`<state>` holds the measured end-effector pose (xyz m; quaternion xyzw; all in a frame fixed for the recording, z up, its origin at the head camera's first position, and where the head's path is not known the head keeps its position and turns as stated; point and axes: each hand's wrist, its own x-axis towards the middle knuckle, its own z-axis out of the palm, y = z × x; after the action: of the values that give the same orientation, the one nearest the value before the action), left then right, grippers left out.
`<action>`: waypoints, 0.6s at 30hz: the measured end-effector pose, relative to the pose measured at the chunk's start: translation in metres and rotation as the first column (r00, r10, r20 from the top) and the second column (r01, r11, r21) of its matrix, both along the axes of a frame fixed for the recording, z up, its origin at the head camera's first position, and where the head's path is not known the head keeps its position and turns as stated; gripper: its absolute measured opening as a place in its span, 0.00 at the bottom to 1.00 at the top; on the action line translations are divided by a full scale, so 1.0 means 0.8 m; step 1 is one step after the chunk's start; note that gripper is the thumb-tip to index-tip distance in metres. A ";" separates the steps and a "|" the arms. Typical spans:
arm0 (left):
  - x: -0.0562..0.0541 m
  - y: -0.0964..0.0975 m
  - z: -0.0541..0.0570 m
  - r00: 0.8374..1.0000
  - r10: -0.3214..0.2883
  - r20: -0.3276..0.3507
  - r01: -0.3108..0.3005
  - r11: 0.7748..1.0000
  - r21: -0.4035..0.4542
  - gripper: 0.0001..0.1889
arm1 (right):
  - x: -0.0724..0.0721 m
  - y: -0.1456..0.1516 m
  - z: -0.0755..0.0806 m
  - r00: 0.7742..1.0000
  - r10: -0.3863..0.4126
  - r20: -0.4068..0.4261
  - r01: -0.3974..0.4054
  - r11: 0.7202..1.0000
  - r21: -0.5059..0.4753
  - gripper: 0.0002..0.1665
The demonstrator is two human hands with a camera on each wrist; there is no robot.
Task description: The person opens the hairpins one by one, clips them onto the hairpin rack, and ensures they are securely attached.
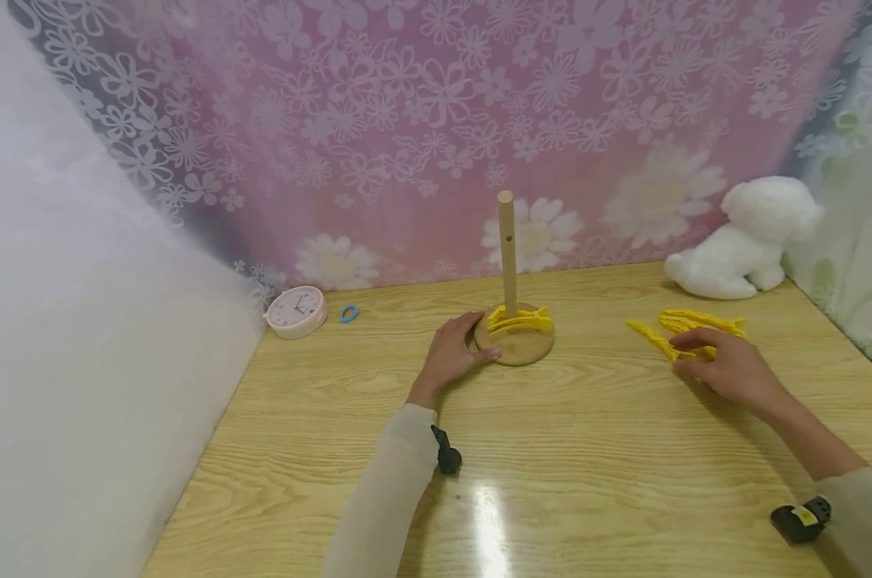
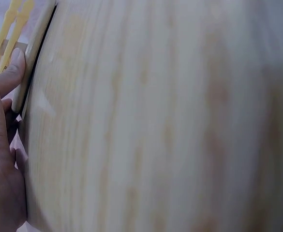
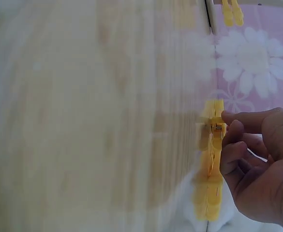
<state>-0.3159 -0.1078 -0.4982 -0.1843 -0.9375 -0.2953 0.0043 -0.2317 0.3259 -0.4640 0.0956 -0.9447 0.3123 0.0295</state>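
Observation:
A round wooden stand (image 1: 523, 351) with an upright peg (image 1: 507, 257) is on the table. My left hand (image 1: 452, 353) grips the left rim of its base, thumb over the top edge. Two slim yellow plastic pieces (image 1: 519, 323) lie across the base by the peg's foot; the left wrist view shows knobbed yellow strips (image 2: 8, 36). To the right, my right hand (image 1: 732, 369) pinches a yellow strip (image 1: 649, 335) between thumb and fingers near its end, close over the table. More textured yellow strips (image 1: 699, 321) lie just behind these fingers, which partly hide them.
A round pink clock (image 1: 296, 312) and a small blue ring (image 1: 348, 314) stand at the back left. At the back right sits a white plush dog (image 1: 750, 241). A flowered pink curtain (image 1: 407, 144) hangs behind the table (image 1: 552, 466).

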 end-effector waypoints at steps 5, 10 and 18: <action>-0.003 -0.001 0.001 1.000 0.000 -0.013 0.000 1.000 -0.002 0.46 | -0.003 -0.020 -0.001 0.996 0.067 0.062 -0.061 0.992 -0.107 0.23; -0.005 -0.001 0.000 1.000 -0.012 -0.021 0.012 1.000 -0.006 0.46 | -0.003 -0.029 -0.003 0.993 0.083 0.088 -0.064 0.978 -0.201 0.28; -0.003 -0.002 -0.001 1.000 -0.016 -0.025 0.016 1.000 0.003 0.46 | -0.008 -0.029 -0.014 1.000 0.010 -0.009 -0.011 0.999 -0.052 0.42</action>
<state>-0.3183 -0.1091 -0.4993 -0.1953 -0.9354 -0.2945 0.0138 -0.2385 0.3026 -0.4752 0.1011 -0.9357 0.3364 0.0345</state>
